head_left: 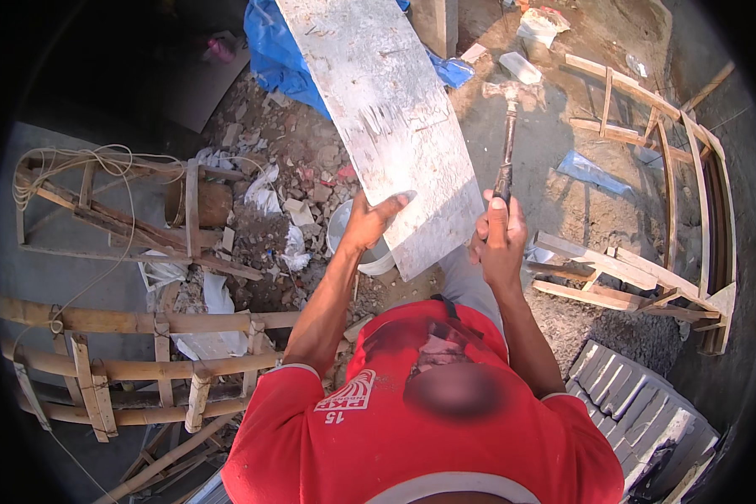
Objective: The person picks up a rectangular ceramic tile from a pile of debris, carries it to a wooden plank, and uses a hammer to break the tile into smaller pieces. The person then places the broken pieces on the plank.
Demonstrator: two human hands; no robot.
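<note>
A long board [386,92], pale and smeared with dried cement, slants up and away in front of me. My left hand [368,223] is closed on its left edge near the lower end, thumb lying on the face and the other fingers hidden behind. To the right of the board, my right hand [501,235] wraps round the dark handle of a hammer [509,139]. The hammer stands nearly upright with its metal head at the top, apart from the board. Partly hidden behind my left hand and the board is a white bucket [380,265].
Broken rubble [315,181] covers ground to the left, below a blue tarp [279,59]. A bamboo ladder-like frame [134,320] and a coil of rope [92,154] lie farther left. Wooden frames [626,82] stand on the right, above stacked grey blocks [622,391].
</note>
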